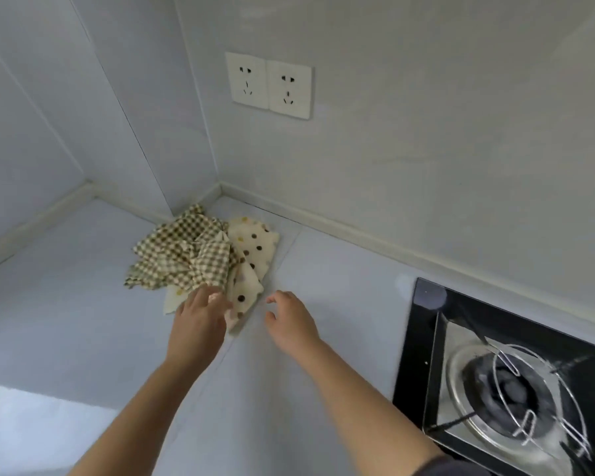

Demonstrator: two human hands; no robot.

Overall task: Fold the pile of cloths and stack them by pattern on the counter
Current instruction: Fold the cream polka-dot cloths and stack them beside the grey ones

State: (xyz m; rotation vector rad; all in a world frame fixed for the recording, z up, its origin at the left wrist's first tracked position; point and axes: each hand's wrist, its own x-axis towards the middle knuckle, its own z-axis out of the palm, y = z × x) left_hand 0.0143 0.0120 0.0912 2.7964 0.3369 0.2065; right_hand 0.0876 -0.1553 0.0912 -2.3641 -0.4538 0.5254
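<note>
1. Counter [66, 304]: pale and flat, edged at the back by a raised strip along the walls. There is a broad bare stretch left of the cloths.
2. Pile of cloths [203, 259]: unfolded and heaped in the back corner. The brown checked cloths [176, 255] lie on top and to the left. The cream dotted cloths [255, 249] show on the right, and their right edge runs along a seam in the counter.
3. Left hand [200, 317]: reaches onto the near edge of the pile with its fingers over a dotted corner. Blur hides whether they pinch it.
4. Wall sockets [270, 85]: a pair, mounted well above the pile.
5. Right hand [291, 317]: just right of the pile and apart from it. Its fingers are loosely curled and hold nothing.
6. Bare counter runs on between this hand and the hob.
7. Gas hob [495, 372]: black glass with a wire pan support, at the far right.
</note>
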